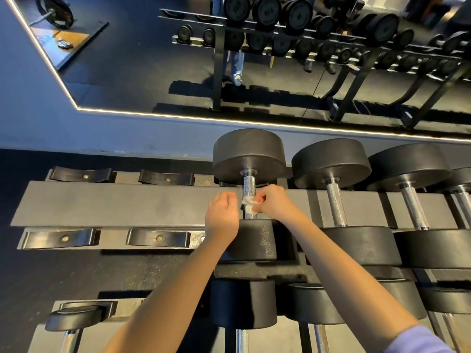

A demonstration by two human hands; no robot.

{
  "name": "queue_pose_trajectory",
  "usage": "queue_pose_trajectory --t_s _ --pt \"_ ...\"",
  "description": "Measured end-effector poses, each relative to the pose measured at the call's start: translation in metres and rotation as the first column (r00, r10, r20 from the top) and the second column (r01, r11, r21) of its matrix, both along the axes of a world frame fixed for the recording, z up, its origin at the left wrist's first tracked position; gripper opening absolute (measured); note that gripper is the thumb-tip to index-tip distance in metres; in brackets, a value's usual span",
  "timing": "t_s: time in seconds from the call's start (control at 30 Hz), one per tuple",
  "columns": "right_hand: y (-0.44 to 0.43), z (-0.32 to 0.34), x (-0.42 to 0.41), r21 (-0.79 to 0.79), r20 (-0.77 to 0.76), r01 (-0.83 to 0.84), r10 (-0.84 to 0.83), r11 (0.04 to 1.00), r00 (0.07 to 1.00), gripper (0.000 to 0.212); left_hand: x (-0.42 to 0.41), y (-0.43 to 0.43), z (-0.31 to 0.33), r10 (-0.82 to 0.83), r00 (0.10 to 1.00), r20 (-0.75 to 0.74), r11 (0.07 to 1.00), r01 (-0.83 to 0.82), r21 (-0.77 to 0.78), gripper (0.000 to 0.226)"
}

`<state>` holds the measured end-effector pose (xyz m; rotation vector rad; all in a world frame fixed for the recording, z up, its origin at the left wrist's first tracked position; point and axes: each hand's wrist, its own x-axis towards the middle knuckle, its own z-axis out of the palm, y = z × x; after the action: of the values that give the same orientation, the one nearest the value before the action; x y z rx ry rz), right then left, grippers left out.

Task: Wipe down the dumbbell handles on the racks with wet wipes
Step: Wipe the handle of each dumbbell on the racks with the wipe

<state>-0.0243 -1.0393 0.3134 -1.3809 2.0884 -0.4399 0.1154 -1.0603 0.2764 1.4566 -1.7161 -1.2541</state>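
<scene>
A black dumbbell [249, 154] lies on the top tier of the rack [114, 205], its knurled chrome handle [249, 186] running away from me. A crumpled white wet wipe [251, 205] is wrapped around the lower half of that handle. My right hand [274, 202] pinches the wipe from the right side. My left hand [223, 214] is curled at the left of the handle, fingers closed near the wipe; whether it grips the wipe is hidden.
Two more dumbbells [334, 161] [407, 164] lie to the right on the same tier. Empty black cradles [81, 174] [158, 236] sit to the left. A lower tier holds further dumbbells [242, 301]. A wall mirror [178, 59] rises behind the rack.
</scene>
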Motion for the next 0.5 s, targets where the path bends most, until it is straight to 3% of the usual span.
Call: queue_pose_trajectory --t_s 0.1,0.2,0.27,0.37,0.5 --pt "0.0 -0.003 -0.006 0.019 -0.005 -0.016 0.016 1.0 1.0 0.009 0.001 0.0 -0.003 -0.004 1.0 -0.02 1.0 0.004 0.0 0.029" --pt "-0.012 -0.007 -0.008 -0.187 -0.01 0.081 -0.084 0.979 0.996 0.023 0.001 0.0 -0.005 0.009 0.997 -0.07 1.0 -0.009 0.0 0.03" --pt "-0.017 -0.012 -0.01 -0.252 0.062 0.184 -0.174 0.95 0.983 0.016 0.001 0.001 -0.005 0.027 0.996 -0.081 1.0 -0.025 0.016 0.029" --pt "-0.012 -0.018 -0.019 -0.183 0.121 0.172 -0.152 0.968 0.981 0.011 -0.001 0.0 -0.002 0.056 0.993 -0.101 0.997 -0.051 0.055 0.027" --pt "-0.004 -0.023 -0.022 -0.02 0.052 0.025 -0.024 0.999 0.998 0.004 -0.002 -0.001 0.001 0.059 0.993 -0.103 0.996 -0.053 0.067 0.026"
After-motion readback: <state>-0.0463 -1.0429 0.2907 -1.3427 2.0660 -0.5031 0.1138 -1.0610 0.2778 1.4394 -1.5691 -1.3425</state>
